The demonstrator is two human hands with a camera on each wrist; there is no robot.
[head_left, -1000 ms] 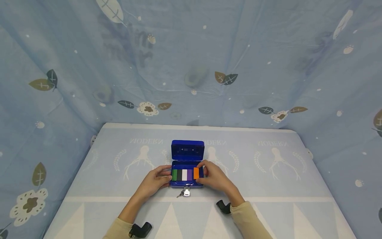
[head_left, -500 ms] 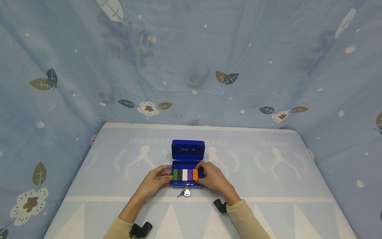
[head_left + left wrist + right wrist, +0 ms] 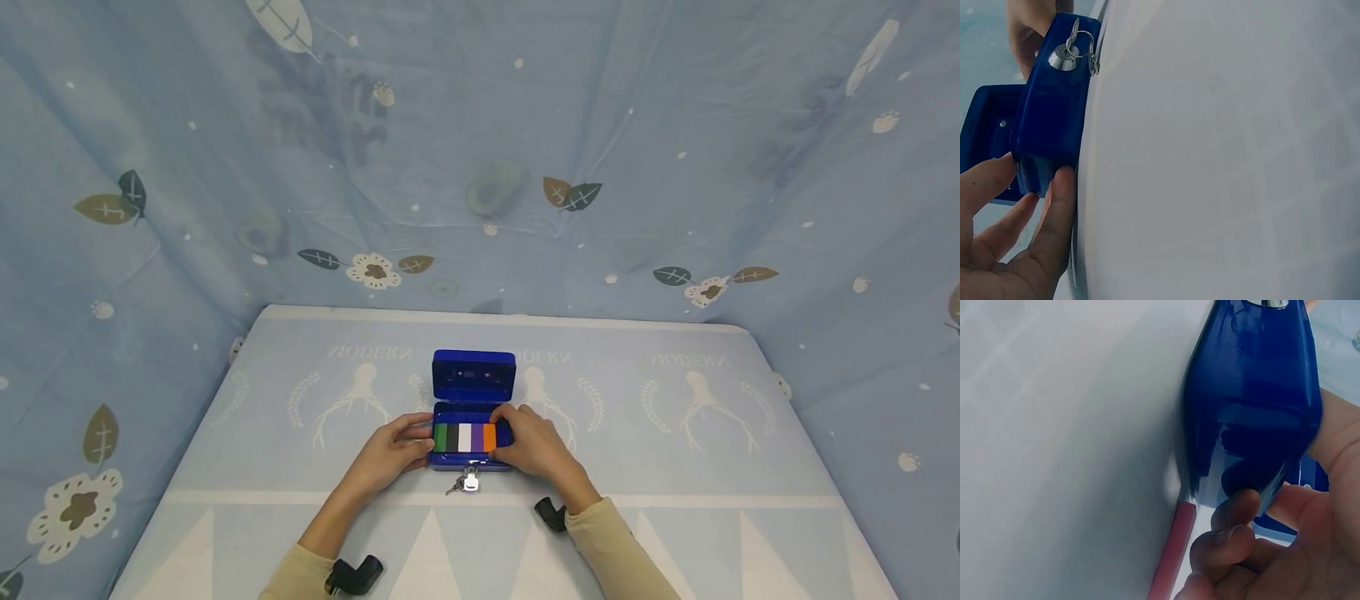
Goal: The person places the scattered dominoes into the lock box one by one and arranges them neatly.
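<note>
A blue metal cash box [image 3: 471, 461] stands on the table with its lid [image 3: 473, 375] raised. Inside, a row of coloured blocks runs from a green block [image 3: 440, 437] through black, white [image 3: 465, 437] and purple to an orange block [image 3: 490, 437]. The thumb and index finger of my right hand [image 3: 536, 446] pinch that orange block at its far and near ends; its other fingers bend against the box's outer wall in the right wrist view. My left hand [image 3: 382, 454] rests its extended fingertips against the left end, thumb by the rim. Keys [image 3: 1075, 47] hang from the front lock.
A reddish bar [image 3: 1172, 550] lies on the tabletop beside the box's right end in the right wrist view, hidden in the head view. A patterned cloth [image 3: 480, 167] walls the table [image 3: 637, 467] at the back and sides.
My right hand has moved the orange block left, and the gap between it and the purple block has closed. My left hand has stayed against the box.
</note>
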